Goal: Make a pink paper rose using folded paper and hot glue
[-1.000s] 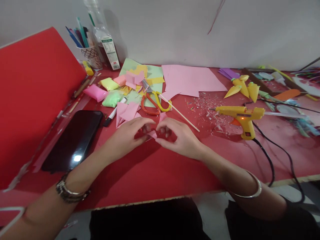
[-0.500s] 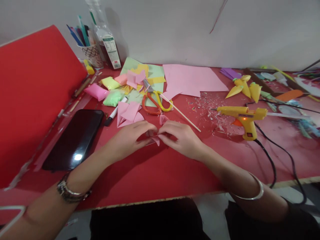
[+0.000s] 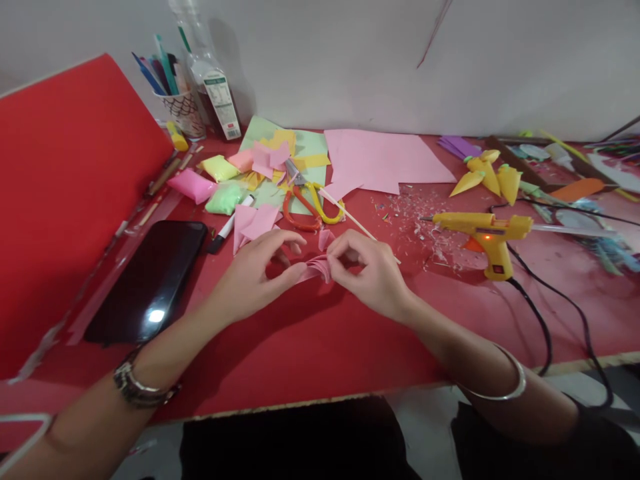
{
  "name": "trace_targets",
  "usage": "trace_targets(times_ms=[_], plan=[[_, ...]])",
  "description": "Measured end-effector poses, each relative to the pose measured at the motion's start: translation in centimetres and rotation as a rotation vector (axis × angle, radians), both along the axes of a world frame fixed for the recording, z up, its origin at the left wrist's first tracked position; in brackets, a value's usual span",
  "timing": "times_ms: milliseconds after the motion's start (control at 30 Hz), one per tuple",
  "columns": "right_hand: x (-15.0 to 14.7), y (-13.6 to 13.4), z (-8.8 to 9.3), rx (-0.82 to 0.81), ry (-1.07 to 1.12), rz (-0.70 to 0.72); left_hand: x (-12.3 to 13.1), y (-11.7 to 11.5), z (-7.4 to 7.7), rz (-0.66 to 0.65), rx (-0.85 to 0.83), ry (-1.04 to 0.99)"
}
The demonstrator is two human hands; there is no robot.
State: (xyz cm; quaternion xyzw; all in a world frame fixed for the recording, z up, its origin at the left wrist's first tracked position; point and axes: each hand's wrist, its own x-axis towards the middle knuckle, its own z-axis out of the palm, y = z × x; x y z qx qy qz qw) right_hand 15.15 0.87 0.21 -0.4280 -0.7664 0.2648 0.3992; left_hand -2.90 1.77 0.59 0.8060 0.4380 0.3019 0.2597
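Note:
A small curled piece of pink paper (image 3: 320, 268) is pinched between the thumb and fingertips of my right hand (image 3: 367, 270). My left hand (image 3: 263, 272) is at the paper's left end with thumb and fingers spread apart, the thumb tip close to or touching it. Just behind the hands stands another small rolled pink paper piece (image 3: 327, 239). Folded pink paper pieces (image 3: 255, 223) lie behind my left hand. Scissors with orange and yellow handles (image 3: 303, 212) rest farther back, and a thin wooden stick (image 3: 354, 220) extends behind my right hand.
A yellow glue gun (image 3: 483, 230) with a lit orange light lies at right, its black cord looping forward. At left are a black phone (image 3: 150, 277) and a red board (image 3: 75, 200). Pink sheets (image 3: 385, 157), a bottle (image 3: 220, 103) and a pen cup (image 3: 183, 113) stand along the wall.
My left fingers have spread and drawn back from the paper. My right hand keeps its pinch, and more of the curled pink paper shows between the hands.

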Motion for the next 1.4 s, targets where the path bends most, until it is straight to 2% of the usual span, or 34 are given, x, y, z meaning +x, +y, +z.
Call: trace_targets(times_ms=[167, 300, 533, 733, 833, 933, 1067, 1400], plan=[[-0.1, -0.2, -0.2, 0.044, -0.003, -0.018, 0.2, -0.3, 0.1, -0.038, -0.004, -0.031], [-0.1, -0.2, 0.0, 0.029, -0.01, 0.005, 0.4, -0.3, -0.1, 0.012, 0.03, 0.013], [0.0, 0.0, 0.0, -0.019, -0.168, 0.055, 0.2, 0.1, -0.3, 0.013, 0.155, 0.029], [-0.1, 0.0, -0.2, -0.075, -0.276, 0.099, 0.3, -0.1, -0.4, 0.036, 0.228, -0.05], [-0.2, 0.0, -0.1, -0.061, -0.257, 0.092, 0.2, 0.1, -0.7, 0.031, 0.334, -0.092], [-0.3, 0.0, 0.1, -0.047, -0.214, 0.042, 0.1, 0.2, -0.9, -0.008, 0.412, -0.041], [-0.3, 0.0, 0.3, -0.032, -0.188, -0.014, 0.1, 0.1, -0.9, -0.037, 0.441, 0.008], [-0.1, 0.1, 0.1, -0.006, -0.101, -0.02, -0.1, 0.1, -1.0, -0.052, 0.481, 0.022]])
